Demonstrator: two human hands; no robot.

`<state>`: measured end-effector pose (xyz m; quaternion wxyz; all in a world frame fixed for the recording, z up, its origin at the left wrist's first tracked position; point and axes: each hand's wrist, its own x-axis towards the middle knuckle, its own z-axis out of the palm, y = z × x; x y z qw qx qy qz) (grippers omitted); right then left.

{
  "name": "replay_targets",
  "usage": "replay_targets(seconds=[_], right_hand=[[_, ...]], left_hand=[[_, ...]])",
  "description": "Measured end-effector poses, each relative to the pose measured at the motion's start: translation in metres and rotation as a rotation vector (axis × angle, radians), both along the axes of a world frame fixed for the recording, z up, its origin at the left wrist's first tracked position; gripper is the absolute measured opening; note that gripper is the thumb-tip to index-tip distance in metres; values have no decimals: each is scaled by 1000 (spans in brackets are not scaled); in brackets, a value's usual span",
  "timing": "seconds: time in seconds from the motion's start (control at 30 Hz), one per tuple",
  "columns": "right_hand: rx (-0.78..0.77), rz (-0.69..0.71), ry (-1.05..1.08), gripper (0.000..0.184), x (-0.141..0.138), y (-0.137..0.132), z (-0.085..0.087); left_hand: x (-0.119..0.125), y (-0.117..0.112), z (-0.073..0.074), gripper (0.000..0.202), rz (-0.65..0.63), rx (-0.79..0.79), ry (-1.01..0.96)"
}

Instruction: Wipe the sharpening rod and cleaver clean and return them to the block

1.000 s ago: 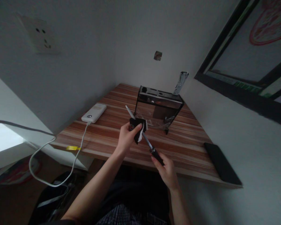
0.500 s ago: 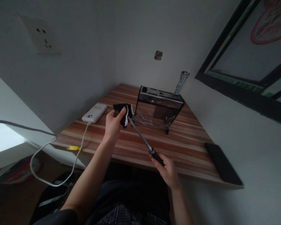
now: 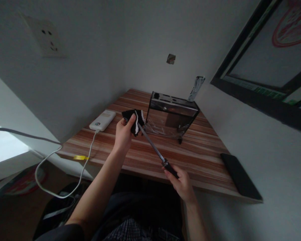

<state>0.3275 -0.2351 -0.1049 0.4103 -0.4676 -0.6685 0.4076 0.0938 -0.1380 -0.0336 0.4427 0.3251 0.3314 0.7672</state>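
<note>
My left hand [image 3: 124,131] is closed on a black folded piece with ragged white edges [image 3: 130,115]; whether it is cloth or card I cannot tell. My right hand [image 3: 180,182] grips the black handle of a sharpening steel [image 3: 152,145]. Its long grey rod slants up and left, and the tip end meets the black piece by my left thumb. Just beyond stands a knife block [image 3: 174,118] with clear sides and a slotted dark top. A plastic-wrapped, flat upright part [image 3: 196,88] sticks up from its right end.
The wood-grain table [image 3: 200,160] fits into a wall corner. A white power bank [image 3: 102,120] with a white cable [image 3: 90,149] lies at left, above a yellow tag [image 3: 80,157]. A black flat object [image 3: 241,175] rests along the right edge. A wall socket [image 3: 47,38] is upper left.
The view has shifted slightly, so everything sits a little further right. Both hands keep the same hold, and the steel stays against the black piece.
</note>
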Motion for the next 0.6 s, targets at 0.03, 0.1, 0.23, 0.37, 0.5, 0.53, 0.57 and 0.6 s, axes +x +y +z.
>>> replay_targets(seconds=[0.03,0.1,0.23,0.37,0.5,0.53,0.57,0.6], right_hand=[[-1,-12,-6,33,0,0,0],[-7,-30,-16,36,1,-1,-2],[-7,-56,-7,40,2,-1,-5],[8,-84,-5,40,1,0,-4],[27,-120,2,40,-1,1,-1],[33,-132,7,40,-1,1,-1],[37,-141,12,40,-1,2,-2],[41,-151,17,40,-1,2,-2]], left_hand=[[3,-1,-1,38,-2,-10,6],[10,-4,-4,38,-24,-37,40],[30,-14,-10,38,-124,-98,137],[49,-26,-19,40,-190,-164,209],[69,-40,-32,39,-325,-225,302],[74,-44,-35,38,-361,-233,318],[79,-48,-38,36,-390,-235,336],[83,-52,-41,35,-404,-231,354]])
